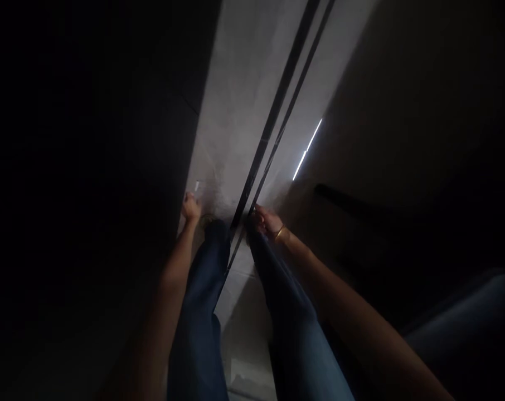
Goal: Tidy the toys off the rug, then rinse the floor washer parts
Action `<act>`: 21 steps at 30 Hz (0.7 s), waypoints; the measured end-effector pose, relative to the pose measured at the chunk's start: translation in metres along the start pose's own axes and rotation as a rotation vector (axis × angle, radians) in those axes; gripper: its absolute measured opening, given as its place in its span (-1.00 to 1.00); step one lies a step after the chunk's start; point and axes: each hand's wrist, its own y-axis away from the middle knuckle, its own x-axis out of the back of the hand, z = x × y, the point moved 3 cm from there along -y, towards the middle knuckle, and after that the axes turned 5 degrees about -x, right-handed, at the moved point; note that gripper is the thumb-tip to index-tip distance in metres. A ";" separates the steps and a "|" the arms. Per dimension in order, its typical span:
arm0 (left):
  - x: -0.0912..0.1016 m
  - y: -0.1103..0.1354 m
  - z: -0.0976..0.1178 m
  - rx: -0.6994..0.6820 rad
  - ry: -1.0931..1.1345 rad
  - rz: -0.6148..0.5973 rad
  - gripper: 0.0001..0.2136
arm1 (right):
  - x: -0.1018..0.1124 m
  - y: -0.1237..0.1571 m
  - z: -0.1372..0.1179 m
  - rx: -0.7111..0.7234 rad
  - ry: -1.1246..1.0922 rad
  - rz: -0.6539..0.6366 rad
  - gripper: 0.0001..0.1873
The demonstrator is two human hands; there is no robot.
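My left hand (191, 206) is closed low down at the left side of the pale floor, beside the edge of a dark area. A small whitish piece (197, 185) shows just beyond its fingers; whether they touch it I cannot tell. My right hand (270, 220), with a gold-coloured bangle (280, 232) on the wrist, is closed in a pinch near the thinner of two dark strips, in front of my right shin. What its fingertips hold, if anything, is too dark and blurred to make out.
A thick dark strip (273, 114) and a thinner dark strip (305, 69) run lengthwise along the pale floor (239, 94). My jeans-clad legs (206, 284) stand either side of them. A thin bright slit of light (306, 150) lies at the right. Deep shadow covers both sides.
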 end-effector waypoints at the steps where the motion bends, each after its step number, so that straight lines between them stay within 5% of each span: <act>1: -0.019 -0.024 0.002 0.033 -0.017 0.014 -0.68 | 0.014 -0.020 -0.003 0.001 -0.008 -0.004 -0.38; 6: -0.084 -0.103 0.004 0.085 -0.059 0.061 -0.63 | 0.051 -0.098 -0.008 0.020 -0.118 -0.039 -0.36; 14: -0.112 -0.128 -0.004 0.013 0.085 0.163 -0.82 | 0.055 -0.134 0.025 -0.047 -0.086 -0.002 -0.38; 18: -0.088 -0.084 0.020 -0.021 0.266 0.148 -0.77 | 0.043 -0.115 0.031 -0.034 -0.102 0.130 -0.41; 21: -0.032 0.011 0.054 -0.085 0.556 0.091 -0.71 | 0.007 -0.063 0.017 0.068 -0.199 0.241 -0.44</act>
